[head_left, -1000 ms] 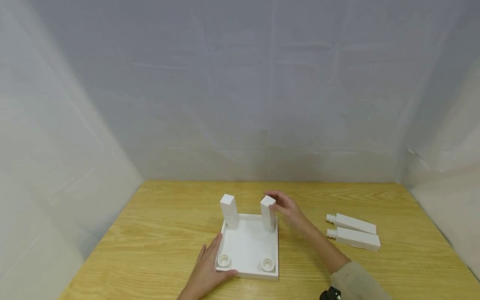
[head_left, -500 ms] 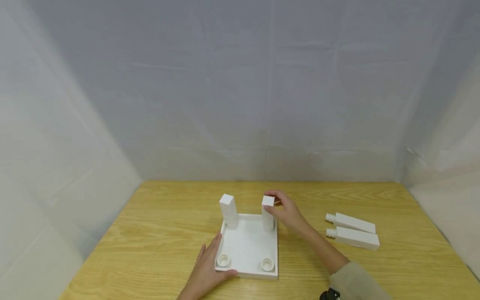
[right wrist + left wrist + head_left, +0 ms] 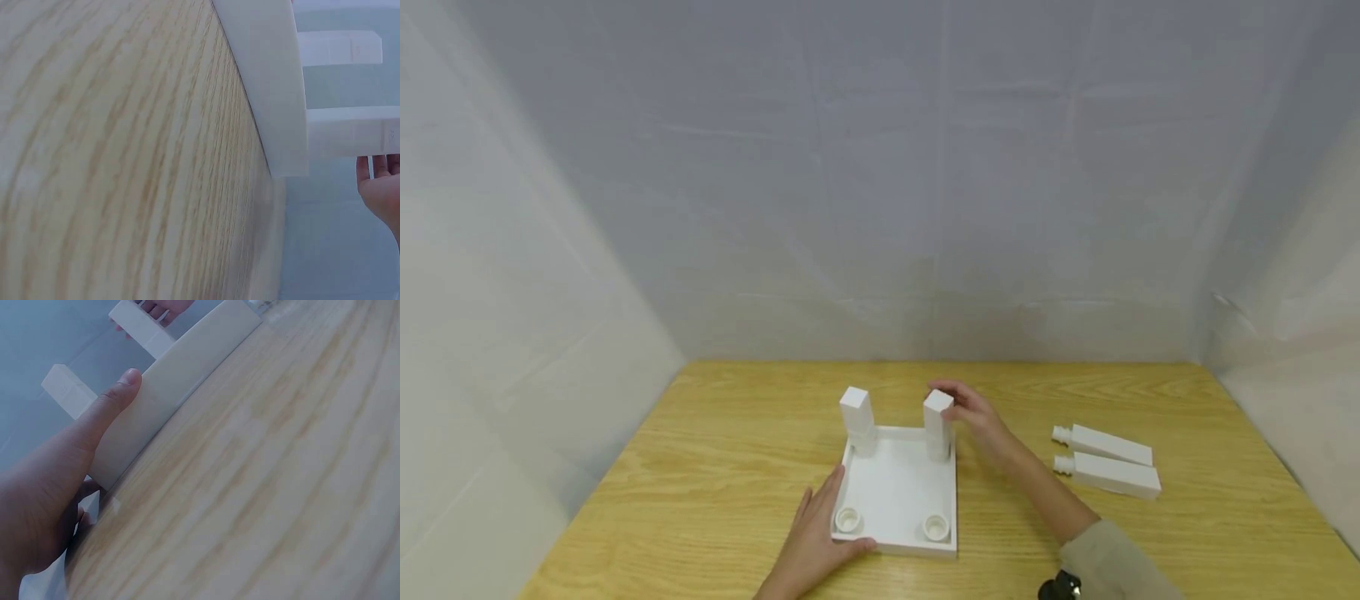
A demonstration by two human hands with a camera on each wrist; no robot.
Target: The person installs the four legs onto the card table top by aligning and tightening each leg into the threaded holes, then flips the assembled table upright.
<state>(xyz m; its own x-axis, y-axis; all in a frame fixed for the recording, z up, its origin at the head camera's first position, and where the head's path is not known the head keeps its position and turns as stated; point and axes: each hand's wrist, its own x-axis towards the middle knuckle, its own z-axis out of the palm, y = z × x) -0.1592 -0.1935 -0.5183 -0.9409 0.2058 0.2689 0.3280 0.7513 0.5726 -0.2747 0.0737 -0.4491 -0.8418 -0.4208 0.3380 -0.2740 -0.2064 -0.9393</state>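
A white tabletop (image 3: 895, 496) lies upside down with a raised rim and round sockets at its two near corners. My left hand (image 3: 811, 537) holds its near left corner, thumb on the front side and fingers along the left side. At the far right corner stands a square white table leg (image 3: 937, 425). The fingers and thumb of my right hand (image 3: 977, 421) grip that leg near its top; in the right wrist view the fingertips (image 3: 379, 165) touch its side. Another upright leg (image 3: 857, 421) stands at the far left corner, untouched.
Two loose white legs (image 3: 1112, 446) with threaded ends pointing left lie side by side on the wooden table (image 3: 730, 467), right of my right arm. Pale sheeting (image 3: 880, 208) hangs behind the table and along both sides.
The far right leg has turned a little about its upright axis, and my right fingers have shifted around its top. My left hand and the tabletop have kept their place.
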